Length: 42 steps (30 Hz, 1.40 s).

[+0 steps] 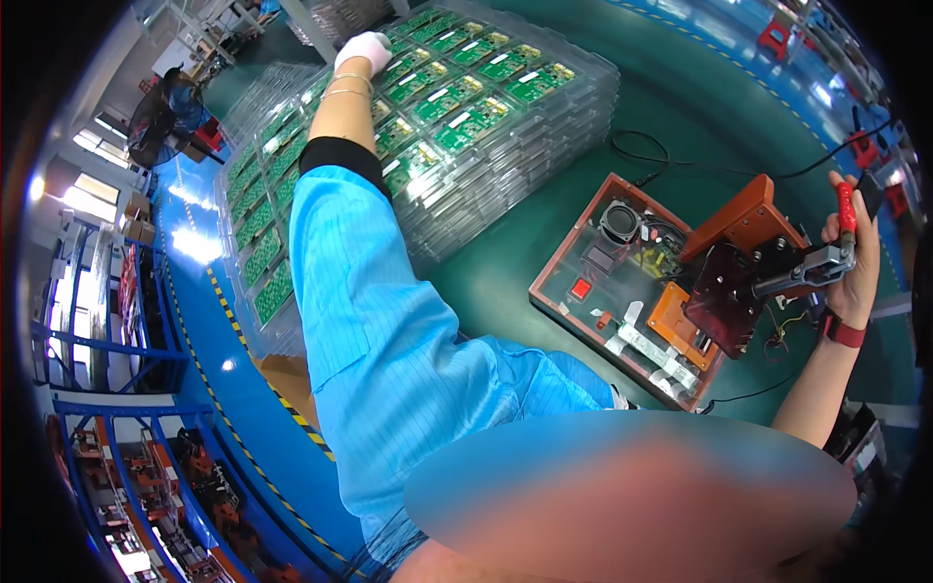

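Note:
My left hand (363,52), in a white glove, reaches out over the far left part of a stack of clear plastic trays (525,155). Green circuit boards (473,123) lie in rows in the top tray. The back of the hand hides most of its fingers, so I cannot tell whether they hold a board. At the right, my bare right hand (855,277) is wrapped round the red-handled lever (846,207) of a toggle clamp. That clamp belongs to a test fixture (573,243) with a clear top, an orange upright, a small fan and a red button.
Another stack of trays with boards (262,262) stands left of the first, near the table edge. Black cables (719,167) run from the fixture over the green table (486,282). Blue shelving (117,408) stands at the left; a seated person (182,100) is farther back.

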Motion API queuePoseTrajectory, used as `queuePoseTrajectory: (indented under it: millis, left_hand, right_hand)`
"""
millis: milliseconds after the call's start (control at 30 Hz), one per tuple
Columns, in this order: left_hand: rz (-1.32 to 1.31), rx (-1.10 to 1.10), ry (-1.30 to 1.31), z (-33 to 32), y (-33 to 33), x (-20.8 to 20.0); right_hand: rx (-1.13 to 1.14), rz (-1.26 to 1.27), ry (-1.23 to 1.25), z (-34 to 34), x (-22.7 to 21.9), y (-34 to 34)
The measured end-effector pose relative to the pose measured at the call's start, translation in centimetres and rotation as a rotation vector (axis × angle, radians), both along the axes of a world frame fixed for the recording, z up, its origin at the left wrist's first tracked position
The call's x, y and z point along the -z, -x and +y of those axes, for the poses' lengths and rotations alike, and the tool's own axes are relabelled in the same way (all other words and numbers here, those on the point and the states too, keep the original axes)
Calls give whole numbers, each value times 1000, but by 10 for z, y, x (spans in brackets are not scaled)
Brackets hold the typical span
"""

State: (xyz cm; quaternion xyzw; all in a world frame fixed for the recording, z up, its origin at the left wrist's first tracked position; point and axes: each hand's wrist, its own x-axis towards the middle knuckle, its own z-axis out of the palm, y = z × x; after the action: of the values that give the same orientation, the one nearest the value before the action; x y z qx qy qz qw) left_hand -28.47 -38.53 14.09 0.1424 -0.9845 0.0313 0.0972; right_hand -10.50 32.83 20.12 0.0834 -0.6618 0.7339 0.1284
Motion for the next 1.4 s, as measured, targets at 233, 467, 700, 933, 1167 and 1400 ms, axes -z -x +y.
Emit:
queuePoseTrajectory:
  millis: [233, 467, 700, 933, 1167, 1400]
  left_hand:
    - [-14, -128, 205, 32, 6, 11]
    - [511, 533, -51, 79, -12, -49]
    - [-217, 1021, -566, 226, -134, -70]
    - [-681, 1119, -633, 313, -170, -23]
    - [-637, 1224, -371, 366, -173, 30]
    - [-602, 1275, -484, 404, -194, 54]
  right_hand:
    - [-19, -1, 25, -3, 5, 4]
    - [25, 38, -29, -11, -2, -12]
    - [210, -136, 36, -39, -6, -5]
    - [76, 68, 96, -32, -4, -12]
    - [35, 46, 98, -42, -11, -18]
    - [-105, 82, 133, -34, -9, -15]
